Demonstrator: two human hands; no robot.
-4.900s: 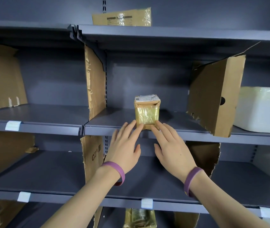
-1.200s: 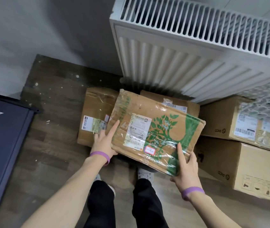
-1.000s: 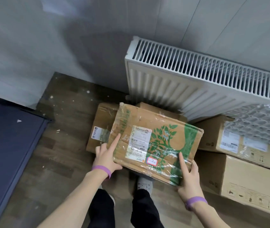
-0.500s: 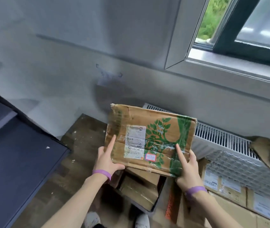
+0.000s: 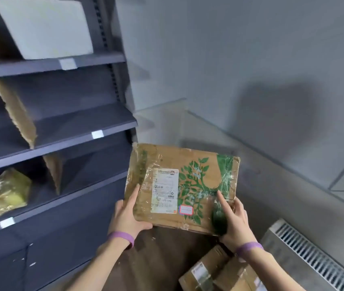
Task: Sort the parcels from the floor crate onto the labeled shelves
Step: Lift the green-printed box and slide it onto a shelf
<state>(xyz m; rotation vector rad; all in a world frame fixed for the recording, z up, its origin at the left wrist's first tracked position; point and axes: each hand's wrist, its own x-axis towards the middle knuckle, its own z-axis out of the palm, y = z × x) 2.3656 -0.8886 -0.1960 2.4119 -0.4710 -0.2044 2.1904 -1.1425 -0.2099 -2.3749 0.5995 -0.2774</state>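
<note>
Purple wristbands: one on each wrist, the left one and the right one, nearest the camera.

Left hand: closed around the lower left corner of the parcel, with the thumb under the near edge and the index finger laid straight up the left side of the face.

Right hand: closed around the lower right corner, with the index finger stretched over the green print.

Parcel: a flat cardboard box wrapped in clear tape and printed with a green tree. It is held off the floor between both hands, face tilted toward the camera, just right of the shelving unit at the height of its lowest shelf. A white shipping label is seen on the face, with a small red-bordered sticker beside its lower corner; the print is too fine to be read.

Floor boxes: brown cartons below the right forearm, on dark wood floor.

Radiator: white and ribbed, at the lower right.

Shelving unit: dark grey, with white label tags on the shelf edges and torn cardboard dividers stood upright between bays. A yellow wrapped bundle lies on the lowest shelf at the left — well apart from the held parcel. A white foam block is kept on the top visible shelf.

Wall: pale grey, farthest back.
</note>
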